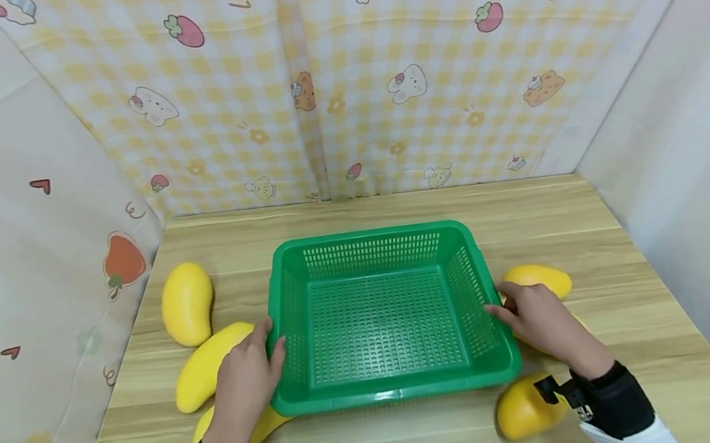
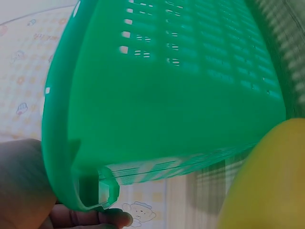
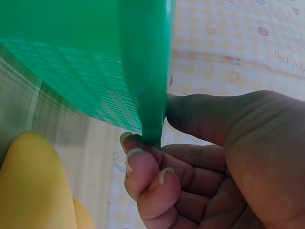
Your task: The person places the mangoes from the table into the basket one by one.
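A green plastic basket [image 1: 381, 325] with slotted walls stands in the middle of the wooden table, nothing inside it. My left hand [image 1: 247, 375] pinches its left rim, thumb on the inner side and fingers beneath the edge. On the opposite side my right hand [image 1: 543, 320] grips the right rim [image 3: 147, 71] between thumb and curled fingers. Beside the left hand lie yellow mangoes, one [image 1: 209, 365] near the wrist and another [image 1: 247, 427] partly hidden under the forearm. Close to the right hand are a mango [image 1: 538, 279] behind it and one [image 1: 529, 407] in front.
One more mango [image 1: 188, 305] lies at the back left of the table [image 1: 367, 212]. Another mango on the right is mostly covered by the right hand. Patterned cloth [image 1: 355, 118] hangs behind the table, with white cloth at both sides.
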A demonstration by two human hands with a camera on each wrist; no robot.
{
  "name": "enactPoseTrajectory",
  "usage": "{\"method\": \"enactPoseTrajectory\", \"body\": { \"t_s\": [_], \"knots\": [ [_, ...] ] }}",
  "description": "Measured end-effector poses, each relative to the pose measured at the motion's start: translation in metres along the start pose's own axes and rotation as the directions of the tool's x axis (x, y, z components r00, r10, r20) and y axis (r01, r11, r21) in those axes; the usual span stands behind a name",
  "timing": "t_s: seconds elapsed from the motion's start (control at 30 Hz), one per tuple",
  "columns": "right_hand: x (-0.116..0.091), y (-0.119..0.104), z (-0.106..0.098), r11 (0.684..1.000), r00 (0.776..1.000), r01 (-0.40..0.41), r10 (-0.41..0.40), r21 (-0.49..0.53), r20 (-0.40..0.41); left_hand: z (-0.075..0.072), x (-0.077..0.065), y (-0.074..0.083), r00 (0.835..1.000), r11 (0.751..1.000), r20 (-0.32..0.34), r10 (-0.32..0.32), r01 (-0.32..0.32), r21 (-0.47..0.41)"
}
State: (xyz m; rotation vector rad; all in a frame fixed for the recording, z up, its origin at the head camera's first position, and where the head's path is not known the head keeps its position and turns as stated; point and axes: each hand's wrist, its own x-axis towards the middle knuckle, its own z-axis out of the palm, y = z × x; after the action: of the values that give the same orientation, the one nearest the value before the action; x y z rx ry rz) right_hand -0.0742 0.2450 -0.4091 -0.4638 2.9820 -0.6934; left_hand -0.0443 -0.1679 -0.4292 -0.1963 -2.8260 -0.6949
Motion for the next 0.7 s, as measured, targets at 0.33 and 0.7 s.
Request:
{"method": "enactPoseTrajectory", "body": {
  "t_s": [0.33,0.7],
  "knots": [
    [-0.006,-0.002,0.0,1.0,1.0,-0.008,0.008,0.009,-0.013,-0.004,-0.007,0.001,1.0,1.0,0.0,-0.006,0.006,0.024],
    [-0.014,-0.002,-0.006,0.998,0.997,-0.056,0.057,-0.024,0.059,-0.009,-0.009,0.0,0.997,0.999,0.064,-0.03,0.029,0.027]
  ]
}}
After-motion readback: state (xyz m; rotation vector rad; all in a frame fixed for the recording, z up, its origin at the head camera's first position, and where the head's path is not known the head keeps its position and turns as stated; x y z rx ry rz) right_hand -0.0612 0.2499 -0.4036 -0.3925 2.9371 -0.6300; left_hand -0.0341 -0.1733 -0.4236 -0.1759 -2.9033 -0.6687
